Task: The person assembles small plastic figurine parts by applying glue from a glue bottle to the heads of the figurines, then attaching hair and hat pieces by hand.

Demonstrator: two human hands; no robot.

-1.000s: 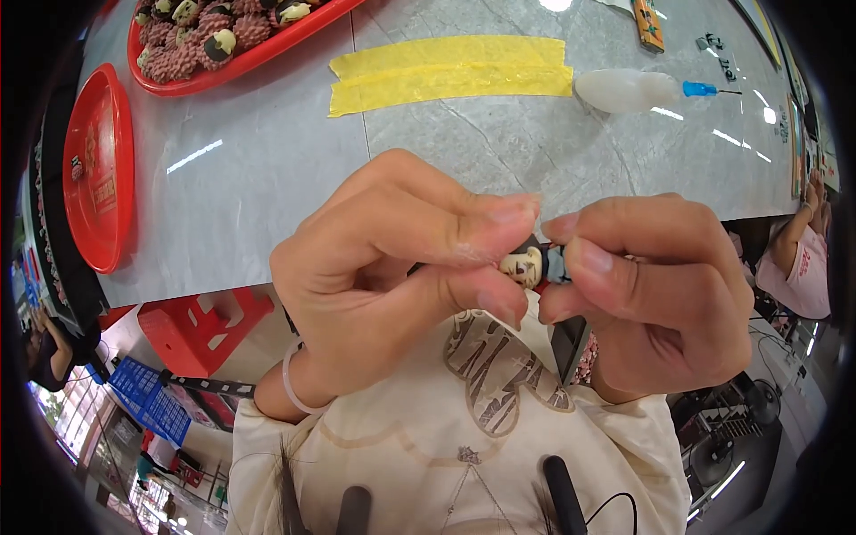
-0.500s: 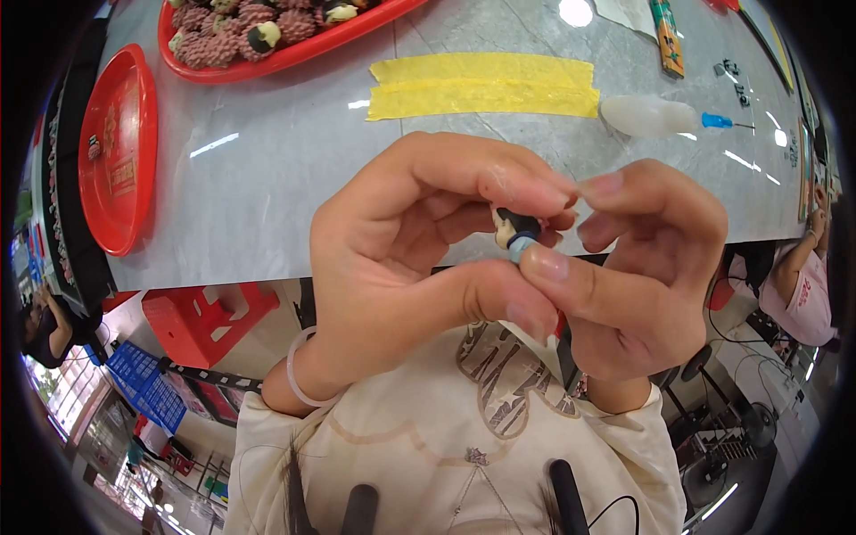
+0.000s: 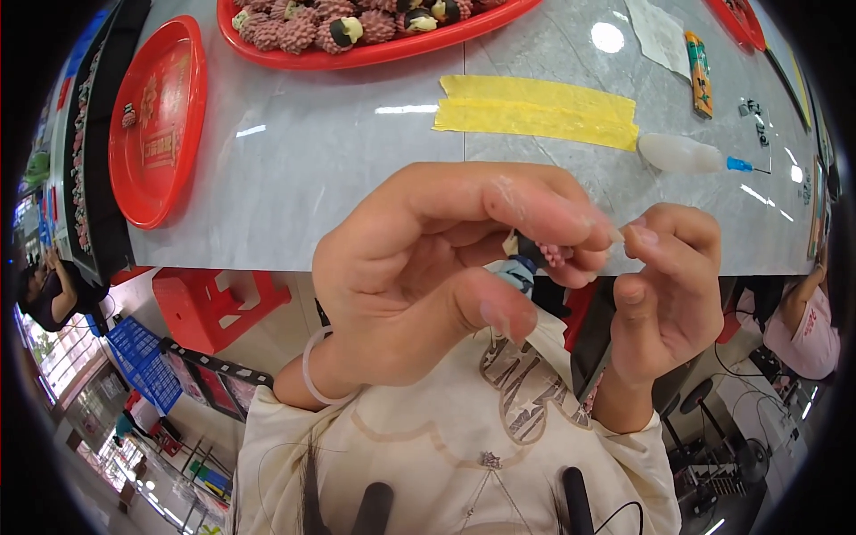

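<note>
Between the thumb and fingers of my left hand (image 3: 401,259) is a small figurine (image 3: 524,254), with a dark top, a cream patch, a light blue body and a pink bumpy part. My fingers hide some of it. Just to the right is my right hand (image 3: 673,294), off the figurine, its thumb apart from its bent fingers. Its index fingertip comes close to the left index fingertip; whether they touch I cannot tell.
A red tray (image 3: 294,61) of pink bumpy pieces stands at the back. Left is a red plate (image 3: 183,116) with one small piece. Yellow tape (image 3: 535,111), a white bottle (image 3: 678,153) with a blue needle tip and a green-orange tube (image 3: 700,76) lie on the grey table.
My right hand has let go of the figurine and drawn away to the right. The figurine has turned in my left hand, showing its pink part. The view has shifted.
</note>
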